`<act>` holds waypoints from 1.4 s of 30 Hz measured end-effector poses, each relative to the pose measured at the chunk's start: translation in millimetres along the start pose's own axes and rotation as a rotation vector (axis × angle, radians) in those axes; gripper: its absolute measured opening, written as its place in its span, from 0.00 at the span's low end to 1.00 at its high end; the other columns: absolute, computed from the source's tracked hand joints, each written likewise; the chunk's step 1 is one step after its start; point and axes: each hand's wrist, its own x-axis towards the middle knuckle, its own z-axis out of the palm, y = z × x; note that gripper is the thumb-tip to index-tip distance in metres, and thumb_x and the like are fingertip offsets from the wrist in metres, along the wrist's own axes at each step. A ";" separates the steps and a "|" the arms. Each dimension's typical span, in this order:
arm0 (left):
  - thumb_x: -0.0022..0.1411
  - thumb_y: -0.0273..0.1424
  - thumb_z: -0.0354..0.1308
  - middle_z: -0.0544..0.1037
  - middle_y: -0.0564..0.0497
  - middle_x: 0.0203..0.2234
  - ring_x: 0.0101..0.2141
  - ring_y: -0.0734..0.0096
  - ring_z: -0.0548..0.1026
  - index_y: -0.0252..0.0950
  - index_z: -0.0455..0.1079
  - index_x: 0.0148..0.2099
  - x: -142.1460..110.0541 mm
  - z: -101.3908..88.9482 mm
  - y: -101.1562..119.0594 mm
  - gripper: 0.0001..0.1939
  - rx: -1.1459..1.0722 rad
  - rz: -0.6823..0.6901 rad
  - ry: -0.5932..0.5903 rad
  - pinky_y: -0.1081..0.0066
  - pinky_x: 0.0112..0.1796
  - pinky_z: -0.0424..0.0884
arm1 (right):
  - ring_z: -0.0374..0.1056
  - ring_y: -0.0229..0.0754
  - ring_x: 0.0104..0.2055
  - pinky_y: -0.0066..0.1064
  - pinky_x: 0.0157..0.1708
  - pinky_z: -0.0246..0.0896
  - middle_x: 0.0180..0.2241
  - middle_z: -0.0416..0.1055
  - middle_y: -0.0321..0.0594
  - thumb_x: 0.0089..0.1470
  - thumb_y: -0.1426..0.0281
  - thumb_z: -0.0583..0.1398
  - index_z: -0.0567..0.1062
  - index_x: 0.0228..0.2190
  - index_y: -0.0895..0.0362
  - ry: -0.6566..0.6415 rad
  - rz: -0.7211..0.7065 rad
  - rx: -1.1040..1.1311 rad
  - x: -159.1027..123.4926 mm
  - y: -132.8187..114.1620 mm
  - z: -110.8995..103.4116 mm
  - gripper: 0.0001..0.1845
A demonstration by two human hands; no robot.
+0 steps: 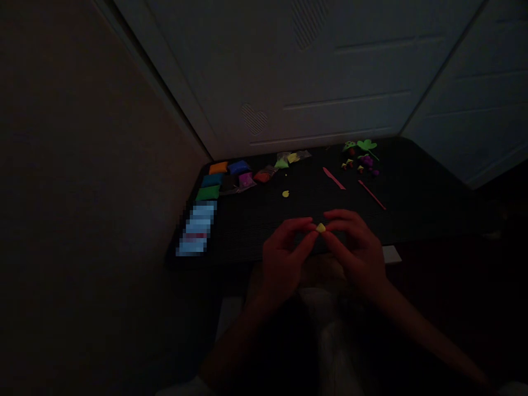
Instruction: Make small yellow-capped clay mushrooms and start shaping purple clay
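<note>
A small yellow piece of modelling clay (320,227), roughly cone-shaped, is pinched between the fingertips of both hands over the near edge of the dark table. My left hand (286,250) grips it from the left with thumb and forefinger. From the other side, my right hand (358,247) closes on it in the same way, its upper fingers slightly raised. Beyond them, a flat yellow clay piece (285,193) with a notch in its edge lies on the tabletop, and a tiny yellow bit (286,175) sits behind it.
Several coloured clay packets (218,168) line the table's back left, beside a blurred lit screen (197,228). A pink clay knife (333,179) and a thin pink stick (372,194) lie right of centre. Small clay mushrooms (350,163), purple balls (366,160) and a green leafy shape (367,145) stand behind.
</note>
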 end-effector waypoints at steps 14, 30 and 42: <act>0.51 0.26 0.61 0.76 0.54 0.31 0.34 0.73 0.75 0.41 0.71 0.41 -1.7 0.2 -1.5 0.12 0.060 0.040 0.036 0.70 0.39 0.71 | 0.64 0.38 0.45 0.34 0.47 0.58 0.41 0.68 0.36 0.51 0.74 0.59 0.74 0.33 0.50 -0.019 0.064 0.108 -2.4 0.1 2.0 0.08; 0.50 0.27 0.63 0.78 0.53 0.32 0.35 0.72 0.76 0.39 0.69 0.44 -3.2 3.2 0.1 0.17 0.071 0.055 0.104 0.68 0.41 0.71 | 0.65 0.41 0.45 0.39 0.47 0.60 0.40 0.70 0.37 0.51 0.70 0.59 0.75 0.32 0.50 -0.001 0.225 0.300 -6.1 2.2 10.1 0.06; 0.49 0.25 0.63 0.78 0.54 0.31 0.34 0.73 0.76 0.40 0.70 0.41 -0.9 3.6 3.0 0.14 -0.021 -0.012 0.054 0.70 0.39 0.72 | 0.65 0.40 0.44 0.37 0.47 0.60 0.39 0.70 0.36 0.49 0.70 0.60 0.76 0.29 0.50 -0.009 0.293 0.412 -5.7 5.1 11.5 0.04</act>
